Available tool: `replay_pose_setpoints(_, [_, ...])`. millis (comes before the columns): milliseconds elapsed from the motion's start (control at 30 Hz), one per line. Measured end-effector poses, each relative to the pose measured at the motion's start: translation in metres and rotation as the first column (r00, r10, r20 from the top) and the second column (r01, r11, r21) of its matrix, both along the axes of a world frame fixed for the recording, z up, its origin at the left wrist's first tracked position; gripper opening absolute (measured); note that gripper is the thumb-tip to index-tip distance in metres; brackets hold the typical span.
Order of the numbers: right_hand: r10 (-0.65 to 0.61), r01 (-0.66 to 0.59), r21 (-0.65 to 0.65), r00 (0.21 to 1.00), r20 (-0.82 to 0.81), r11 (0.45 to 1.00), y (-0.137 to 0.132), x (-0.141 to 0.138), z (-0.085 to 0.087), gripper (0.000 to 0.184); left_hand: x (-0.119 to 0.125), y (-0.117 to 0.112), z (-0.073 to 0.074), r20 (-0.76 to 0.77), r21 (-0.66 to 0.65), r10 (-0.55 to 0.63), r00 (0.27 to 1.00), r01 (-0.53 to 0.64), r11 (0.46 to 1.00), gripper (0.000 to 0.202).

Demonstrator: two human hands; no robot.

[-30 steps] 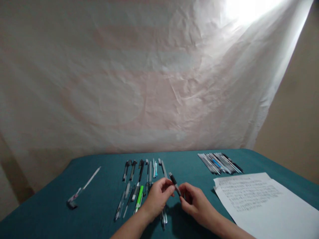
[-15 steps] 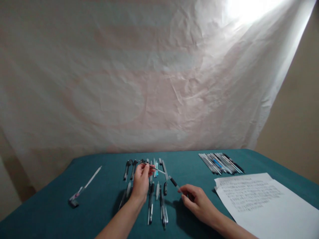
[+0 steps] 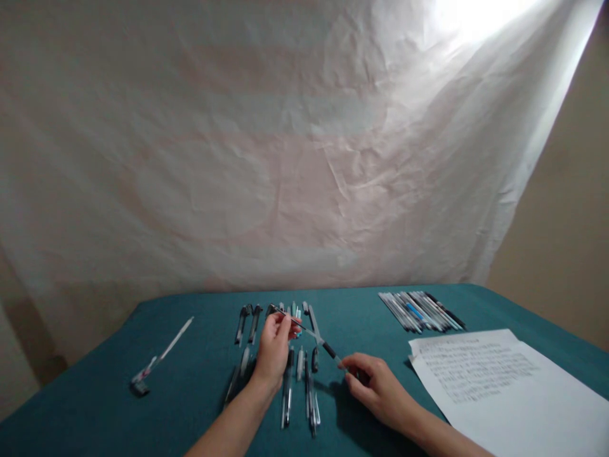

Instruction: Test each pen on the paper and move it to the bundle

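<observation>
White stick: at far left the white stick (image 3: 178, 336) lies on teal cloth (image 3: 200, 381), its near end by a dark-ended piece (image 3: 140, 385); only a wide sweep of an arm would likely disturb either.
Loose pens: the loose pens (image 3: 241, 327) lie in rough rows around and below the left arm, which hides some; a dropped wrist could knock those out of line.
Left hand: the person's left hand (image 3: 272, 355) is raised over the rows, thumb and fingertips pinched narrow on a thin rod.
Thin rod: the thin rod (image 3: 307, 329) slants down to the right; a pinch far from its lower end could let it wobble or bend.
Barrel: the black-gripped barrel (image 3: 329, 349) points up at the rod; whether they touch or one enters the other cannot be told. Poor alignment could make the end slip past.
Right hand: the right hand (image 3: 375, 384) holds the barrel's lower end between thumb and fingers; a light grip could let it twist under a push.
Written sheets: the written sheets (image 3: 476, 368) lie near the right forearm, which could drag them if it slid outward.
</observation>
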State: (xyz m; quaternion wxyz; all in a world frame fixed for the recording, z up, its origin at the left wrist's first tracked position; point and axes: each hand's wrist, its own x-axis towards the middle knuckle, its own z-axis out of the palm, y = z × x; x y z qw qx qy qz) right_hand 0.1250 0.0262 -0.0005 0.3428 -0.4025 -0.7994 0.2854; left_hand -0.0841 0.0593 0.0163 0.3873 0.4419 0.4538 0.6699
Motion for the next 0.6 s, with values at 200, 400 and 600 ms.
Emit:
replay_pose_setpoints(200, [0.019, -0.020, 0.038, 0.999, 0.030, 0.999, 0.000, 0.001, 0.001, 0.018, 0.001, -0.002, 0.006, -0.064, -0.005, -0.015, 0.998, 0.015, 1.000, 0.028])
replay_pose_setpoints(400, [0.014, -0.017, 0.067, 0.999, 0.052, 0.998, -0.001, 0.000, 0.001, 0.018, 0.012, -0.011, 0.009, -0.158, -0.075, -0.136, 0.978, 0.126, 0.989, 0.025])
replay_pose_setpoints(600, [0.007, -0.008, 0.044, 1.000, 0.030, 0.999, 0.001, -0.001, -0.001, 0.015, 0.023, -0.021, 0.008, -0.352, -0.115, -0.303, 0.886, 0.280, 0.953, 0.025])
